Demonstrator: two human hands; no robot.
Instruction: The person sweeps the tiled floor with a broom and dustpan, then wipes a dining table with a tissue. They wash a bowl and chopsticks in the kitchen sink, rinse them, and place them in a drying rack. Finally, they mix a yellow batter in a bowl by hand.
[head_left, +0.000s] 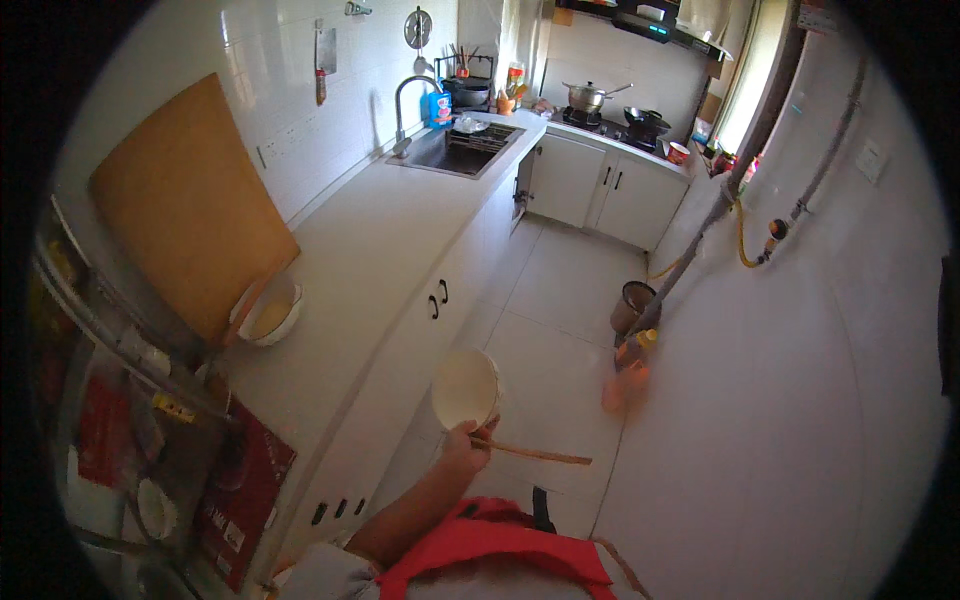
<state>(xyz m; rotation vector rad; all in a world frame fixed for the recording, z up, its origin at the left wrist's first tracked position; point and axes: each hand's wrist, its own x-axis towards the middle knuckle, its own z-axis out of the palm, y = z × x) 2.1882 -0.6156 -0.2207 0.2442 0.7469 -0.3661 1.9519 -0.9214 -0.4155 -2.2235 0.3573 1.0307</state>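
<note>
My left hand (469, 445) grips the rim of a white bowl (465, 386) out in front of my red apron. The bowl looks pale inside, and I make out no food in it. A pair of wooden chopsticks (536, 452) is held in the same hand and sticks out to the right below the bowl. Beneath them lies the tiled floor (555, 330). To the left runs the white countertop (352, 232), where another bowl (270, 315) with something pale in it stands by a large wooden board (191, 202). My right hand is out of view.
A sink (461, 154) with a curved faucet sits along the counter. On the far stove (611, 131) stand a steel pot (587, 96) and a dark pan (646, 118). A brown bin (632, 304) and an orange bottle (630, 367) stand along the right wall.
</note>
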